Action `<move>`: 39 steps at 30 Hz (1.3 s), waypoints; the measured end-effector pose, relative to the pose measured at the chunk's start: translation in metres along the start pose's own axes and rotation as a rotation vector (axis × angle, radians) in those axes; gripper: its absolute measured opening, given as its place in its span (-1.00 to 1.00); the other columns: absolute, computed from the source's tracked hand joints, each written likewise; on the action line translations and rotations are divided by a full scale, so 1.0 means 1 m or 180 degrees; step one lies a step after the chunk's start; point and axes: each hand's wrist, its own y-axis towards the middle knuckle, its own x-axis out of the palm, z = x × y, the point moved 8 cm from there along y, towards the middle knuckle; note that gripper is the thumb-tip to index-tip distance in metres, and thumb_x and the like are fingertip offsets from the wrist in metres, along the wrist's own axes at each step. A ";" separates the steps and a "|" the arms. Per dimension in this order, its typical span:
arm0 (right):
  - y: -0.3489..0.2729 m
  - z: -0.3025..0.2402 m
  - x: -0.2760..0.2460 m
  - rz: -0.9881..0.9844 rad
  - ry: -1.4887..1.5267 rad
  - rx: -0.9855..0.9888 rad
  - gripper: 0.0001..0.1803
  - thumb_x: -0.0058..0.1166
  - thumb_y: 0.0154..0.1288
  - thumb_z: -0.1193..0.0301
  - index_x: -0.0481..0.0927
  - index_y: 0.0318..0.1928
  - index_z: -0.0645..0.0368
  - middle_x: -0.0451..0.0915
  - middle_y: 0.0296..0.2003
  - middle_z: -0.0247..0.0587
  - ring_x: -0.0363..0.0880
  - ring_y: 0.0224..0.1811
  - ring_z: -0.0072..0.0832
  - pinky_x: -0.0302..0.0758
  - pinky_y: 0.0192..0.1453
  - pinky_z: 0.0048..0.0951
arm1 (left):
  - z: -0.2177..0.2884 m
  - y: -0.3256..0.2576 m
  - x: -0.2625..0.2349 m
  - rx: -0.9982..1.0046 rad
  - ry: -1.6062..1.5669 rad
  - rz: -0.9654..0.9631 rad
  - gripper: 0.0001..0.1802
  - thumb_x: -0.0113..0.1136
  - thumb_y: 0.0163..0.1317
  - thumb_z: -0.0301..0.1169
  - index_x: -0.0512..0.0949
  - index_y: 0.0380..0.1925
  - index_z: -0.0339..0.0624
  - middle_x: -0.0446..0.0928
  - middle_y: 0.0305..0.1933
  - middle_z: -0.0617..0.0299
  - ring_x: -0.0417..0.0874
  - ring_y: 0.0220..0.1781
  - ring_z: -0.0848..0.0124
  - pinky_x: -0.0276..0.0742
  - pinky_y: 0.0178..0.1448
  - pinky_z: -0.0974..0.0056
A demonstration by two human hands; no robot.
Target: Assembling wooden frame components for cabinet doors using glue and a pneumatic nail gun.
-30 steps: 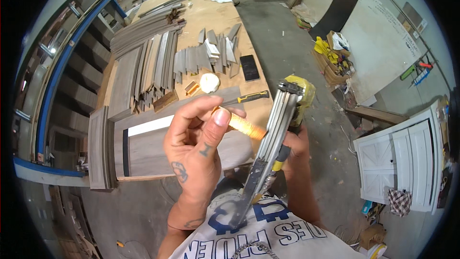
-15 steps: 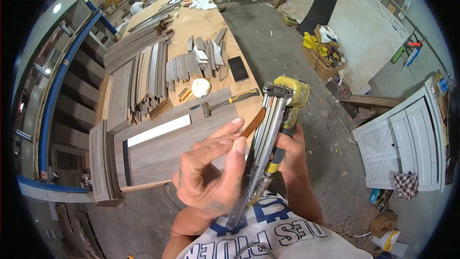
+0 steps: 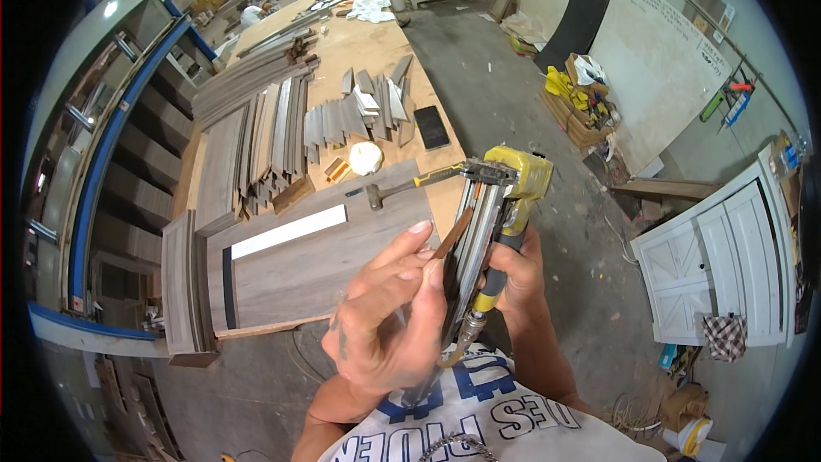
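My right hand (image 3: 522,272) is wrapped around the dark grip of a yellow and black air nail gun (image 3: 528,176), which stands tilted in front of my chest. Its long metal magazine faces my left side, with the rail exposed. Between thumb and fingertips, my left hand (image 3: 376,321) pinches a thin brown strip of nails (image 3: 453,234). That strip lies against or just beside the magazine; exact contact is hard to tell. An air fitting (image 3: 472,323) shows at the lower end of the grip.
On the workbench (image 3: 359,30) lie a hammer (image 3: 376,196), a phone (image 3: 432,127), a roll of white tape (image 3: 365,157) and stacks of grey wood strips (image 3: 286,120). A white strip (image 3: 291,231) rests on a grey panel. White cabinet doors (image 3: 727,265) stand at right.
The nail strip has tilted a little more upright alongside the magazine. My left hand has shifted slightly right and down, and the nail gun's head now covers part of the hammer handle.
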 end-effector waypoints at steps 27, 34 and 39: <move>-0.004 0.012 -0.010 0.0669 0.0305 0.0084 -0.77 0.06 0.15 0.59 0.40 -0.15 0.28 0.50 -0.46 -0.19 0.45 -0.62 -0.50 0.45 -0.53 -0.46 | -0.023 -0.006 0.022 -0.0274 0.0285 -0.1703 -0.16 0.16 0.28 -0.02 0.19 0.37 -0.40 0.11 0.41 -0.42 0.21 0.40 -0.29 0.14 0.43 -0.14; 0.006 0.006 -0.038 0.1186 0.0475 -0.0128 -0.79 0.06 0.17 0.58 0.41 -0.17 0.20 0.46 -0.48 -0.24 0.46 -0.56 -0.47 0.51 -0.38 -0.34 | -0.075 -0.042 -0.069 -0.0849 -0.0920 0.0792 0.10 -0.75 0.24 0.46 0.04 0.45 -0.23 0.08 0.50 -0.13 0.16 0.50 0.01 -0.03 0.53 -0.08; -0.002 0.025 -0.040 0.1545 0.0176 -0.0332 -0.83 0.06 0.18 0.59 0.43 -0.21 0.19 0.45 -0.49 -0.27 0.47 -0.56 -0.49 0.51 -0.41 -0.36 | -0.082 -0.053 -0.066 -0.0926 -0.0571 0.1356 0.03 -0.63 0.28 0.45 0.09 0.42 -0.18 0.31 0.34 -0.12 0.24 0.46 0.09 0.04 0.51 -0.03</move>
